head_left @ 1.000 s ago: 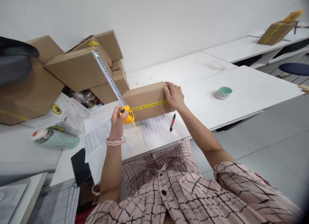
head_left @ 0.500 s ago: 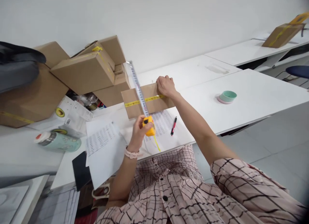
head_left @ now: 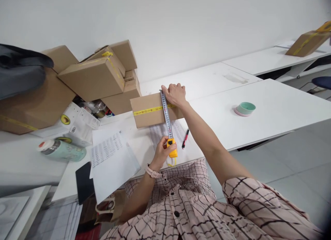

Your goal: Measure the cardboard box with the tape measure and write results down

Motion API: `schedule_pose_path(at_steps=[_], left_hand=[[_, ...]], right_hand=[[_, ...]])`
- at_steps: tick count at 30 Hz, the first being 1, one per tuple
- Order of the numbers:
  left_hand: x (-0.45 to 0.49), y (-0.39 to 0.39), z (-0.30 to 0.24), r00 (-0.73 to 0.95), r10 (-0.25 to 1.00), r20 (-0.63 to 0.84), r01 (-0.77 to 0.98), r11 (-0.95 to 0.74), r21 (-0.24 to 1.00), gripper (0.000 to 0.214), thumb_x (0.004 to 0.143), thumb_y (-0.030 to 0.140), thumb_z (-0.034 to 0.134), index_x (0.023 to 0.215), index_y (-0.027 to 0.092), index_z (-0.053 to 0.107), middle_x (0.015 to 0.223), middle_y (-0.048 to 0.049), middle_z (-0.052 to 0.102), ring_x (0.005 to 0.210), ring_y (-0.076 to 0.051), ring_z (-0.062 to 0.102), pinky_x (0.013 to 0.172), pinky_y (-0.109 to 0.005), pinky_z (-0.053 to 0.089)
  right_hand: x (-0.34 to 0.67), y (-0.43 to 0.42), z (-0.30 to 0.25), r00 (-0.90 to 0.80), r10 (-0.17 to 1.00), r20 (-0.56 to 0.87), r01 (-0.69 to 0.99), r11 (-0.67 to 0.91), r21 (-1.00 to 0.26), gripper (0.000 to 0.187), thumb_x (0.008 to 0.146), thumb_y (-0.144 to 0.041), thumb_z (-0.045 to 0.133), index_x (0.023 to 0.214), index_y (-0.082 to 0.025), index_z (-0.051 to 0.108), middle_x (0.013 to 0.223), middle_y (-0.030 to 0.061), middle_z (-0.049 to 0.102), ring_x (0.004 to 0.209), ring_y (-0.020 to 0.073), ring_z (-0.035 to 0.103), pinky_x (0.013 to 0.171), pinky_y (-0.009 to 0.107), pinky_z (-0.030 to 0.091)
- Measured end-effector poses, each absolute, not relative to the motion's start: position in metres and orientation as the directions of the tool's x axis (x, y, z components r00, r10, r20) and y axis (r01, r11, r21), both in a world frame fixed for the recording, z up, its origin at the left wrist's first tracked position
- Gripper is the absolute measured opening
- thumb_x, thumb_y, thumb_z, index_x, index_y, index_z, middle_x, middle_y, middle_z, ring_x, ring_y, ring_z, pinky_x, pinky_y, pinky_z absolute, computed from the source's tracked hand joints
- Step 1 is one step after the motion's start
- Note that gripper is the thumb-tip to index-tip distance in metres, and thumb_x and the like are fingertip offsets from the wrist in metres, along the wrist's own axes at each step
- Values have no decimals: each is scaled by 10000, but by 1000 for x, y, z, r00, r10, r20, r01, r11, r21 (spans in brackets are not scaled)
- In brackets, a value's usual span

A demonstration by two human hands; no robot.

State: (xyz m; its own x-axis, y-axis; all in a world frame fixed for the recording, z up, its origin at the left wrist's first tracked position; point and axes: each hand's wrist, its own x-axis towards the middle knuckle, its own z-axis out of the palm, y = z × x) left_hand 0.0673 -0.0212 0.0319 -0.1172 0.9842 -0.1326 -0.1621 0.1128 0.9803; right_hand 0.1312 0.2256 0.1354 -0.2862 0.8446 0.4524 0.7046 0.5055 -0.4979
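My left hand point(head_left: 161, 154) is wrapped round a yellow tape measure point(head_left: 172, 152) near the table's front edge. Its metal blade point(head_left: 166, 113) runs out away from me, across the top of a small cardboard box point(head_left: 147, 112) with yellow printed tape. At the box's far edge my right hand point(head_left: 176, 94) grips the cardboard, fingers curled over it and thumb close to the blade's hooked end. Whether the thumb touches the hook I cannot tell. A printed sheet point(head_left: 154, 134) lies partly under the box, and a red and black pen point(head_left: 185, 139) is to its right.
Cardboard boxes point(head_left: 90, 78) are stacked at the left, with a mint bottle point(head_left: 68, 151) in front. More printed paper point(head_left: 113, 174) hangs over the table edge. A green bowl point(head_left: 246, 108) stands on the right tabletop. Farther right sits another taped box point(head_left: 306, 43).
My left hand has moved right and towards me with the tape measure. The blade, which stuck out past the box, now lies across it with its end at the far edge by my right hand.
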Motion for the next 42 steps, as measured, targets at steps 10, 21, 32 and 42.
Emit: schedule_pose_path(at_steps=[10, 21, 32, 42], left_hand=[[70, -19, 5, -175, 976, -127, -45, 121, 992, 433, 683, 395, 836, 997, 228, 589, 907, -1, 649, 777, -137, 592, 703, -260, 489], [68, -14, -13, -149, 982, -116, -40, 111, 993, 464, 740, 410, 823, 1081, 222, 571, 953, -29, 686, 828, -159, 646, 751, -290, 523], [58, -38, -21, -97, 990, -99, -161, 82, 984, 529, 738, 417, 828, 1144, 231, 544, 1079, -51, 699, 939, -173, 656, 818, -299, 536], [53, -72, -24, -150, 982, -113, -204, 81, 976, 631, 684, 472, 836, 1162, 218, 511, 1112, -90, 707, 906, -189, 653, 748, -306, 550]], right_hand=[[129, 222, 134, -251, 850, 463, 732, 480, -483, 691, 960, -729, 291, 1051, -141, 642, 1043, 218, 691, 1183, 430, 520, 1032, 655, 339], [130, 222, 131, -260, 837, 481, 726, 498, -474, 744, 953, -769, 220, 1068, -162, 634, 1027, 203, 684, 1193, 424, 508, 1024, 646, 345], [130, 217, 118, -250, 803, 541, 764, 507, -399, 729, 1007, -672, 97, 1104, -170, 615, 1054, 189, 648, 1194, 389, 495, 1016, 602, 334], [163, 140, 45, -169, 725, 668, 810, 489, -325, 436, 1039, -508, 345, 1029, -189, 642, 1116, 153, 667, 1108, 310, 548, 1015, 498, 329]])
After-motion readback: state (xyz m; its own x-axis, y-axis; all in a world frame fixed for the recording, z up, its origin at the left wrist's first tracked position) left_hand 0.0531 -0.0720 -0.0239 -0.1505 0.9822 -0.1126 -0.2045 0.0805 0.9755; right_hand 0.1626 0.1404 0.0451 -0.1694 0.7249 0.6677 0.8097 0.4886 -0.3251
